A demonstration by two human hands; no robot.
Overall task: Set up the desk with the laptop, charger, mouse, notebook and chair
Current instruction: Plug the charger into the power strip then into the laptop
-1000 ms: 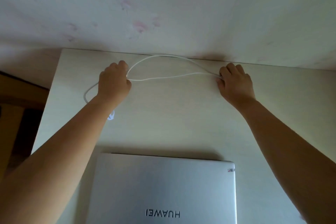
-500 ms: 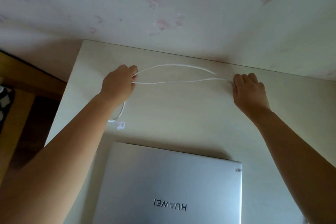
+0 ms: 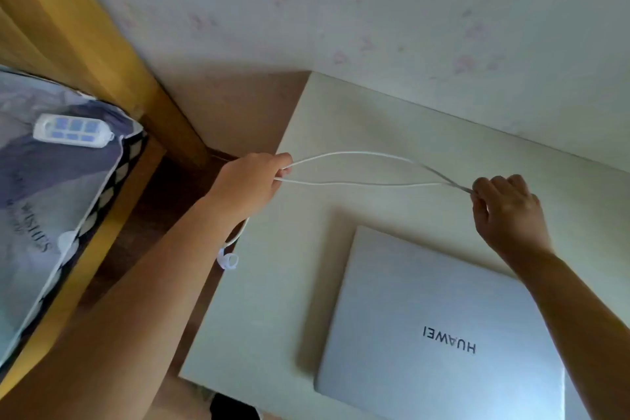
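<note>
A white charger cable stretches in two strands above the pale desk. My left hand grips one end of the loop just past the desk's left edge. My right hand pinches the other end over the desk. A loose tail of cable with a small white strap loop hangs below my left wrist. The closed silver laptop lies lid up at the near right of the desk, under my right forearm. No mouse, notebook or chair is visible.
A bed with a yellow wooden frame stands left of the desk. A white power strip lies on a grey patterned pillow. Brown floor shows between bed and desk. A pale wall backs the desk.
The view has swung left, so the bed and power strip now appear. Both hands have lifted the cable off the desk, and my left hand has moved out past the desk's left edge.
</note>
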